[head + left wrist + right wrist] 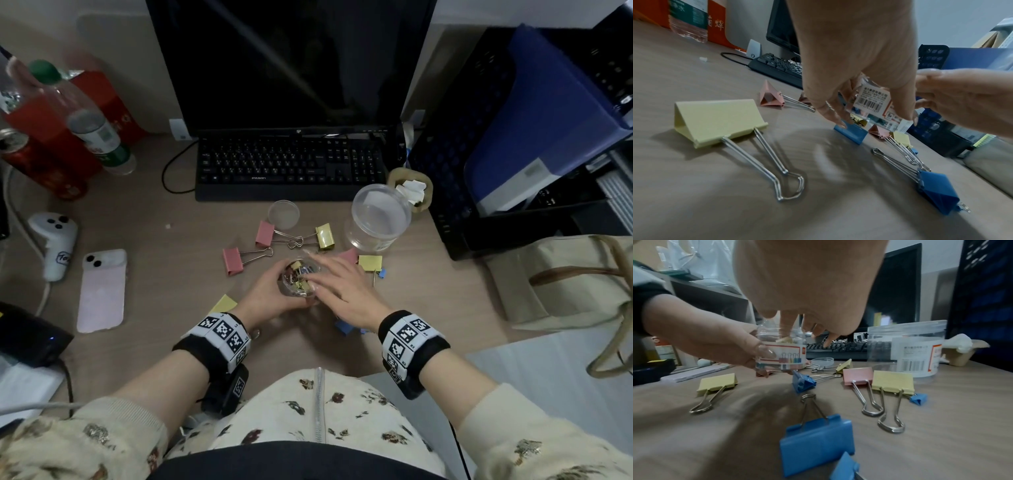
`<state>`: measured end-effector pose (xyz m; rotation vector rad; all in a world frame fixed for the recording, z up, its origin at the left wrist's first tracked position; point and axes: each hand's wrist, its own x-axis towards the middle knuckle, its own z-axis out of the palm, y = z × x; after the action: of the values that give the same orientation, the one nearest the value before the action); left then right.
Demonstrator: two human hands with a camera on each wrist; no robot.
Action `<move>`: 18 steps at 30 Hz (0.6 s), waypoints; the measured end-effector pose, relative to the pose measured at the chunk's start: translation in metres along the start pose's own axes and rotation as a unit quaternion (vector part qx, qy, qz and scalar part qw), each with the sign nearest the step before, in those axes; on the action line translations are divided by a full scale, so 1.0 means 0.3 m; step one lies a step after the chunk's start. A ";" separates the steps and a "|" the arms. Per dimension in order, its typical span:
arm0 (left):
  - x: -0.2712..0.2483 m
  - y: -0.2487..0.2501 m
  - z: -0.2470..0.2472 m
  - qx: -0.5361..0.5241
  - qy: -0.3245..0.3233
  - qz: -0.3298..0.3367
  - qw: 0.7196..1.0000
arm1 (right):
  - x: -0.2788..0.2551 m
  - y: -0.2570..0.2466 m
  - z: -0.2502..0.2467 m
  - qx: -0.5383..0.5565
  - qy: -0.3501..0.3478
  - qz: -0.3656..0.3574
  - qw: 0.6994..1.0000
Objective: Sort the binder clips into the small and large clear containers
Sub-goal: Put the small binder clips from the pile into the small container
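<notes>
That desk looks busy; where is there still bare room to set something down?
One bare patch lies between the phone, the keyboard and the pink clip. Another lies right of the yellow clip, between the large container and the cloth bag. It is crowded around the small container in the left hand's grip, ringed by big clips.

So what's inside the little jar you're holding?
Small clips, yellow and other colours, fill the little jar. The right hand covers part of the opening, hiding the rest.
</notes>
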<state>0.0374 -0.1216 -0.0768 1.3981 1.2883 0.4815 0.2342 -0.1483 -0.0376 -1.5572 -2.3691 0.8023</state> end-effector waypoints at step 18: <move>0.003 0.012 -0.010 0.011 0.014 -0.042 0.999 | -0.097 0.317 -0.030 -0.034 0.011 0.319 0.947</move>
<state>0.0366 -0.1188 -0.0731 1.3530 1.3739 0.4322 0.3258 -0.1429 -0.0774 -2.3924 -1.8841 0.8020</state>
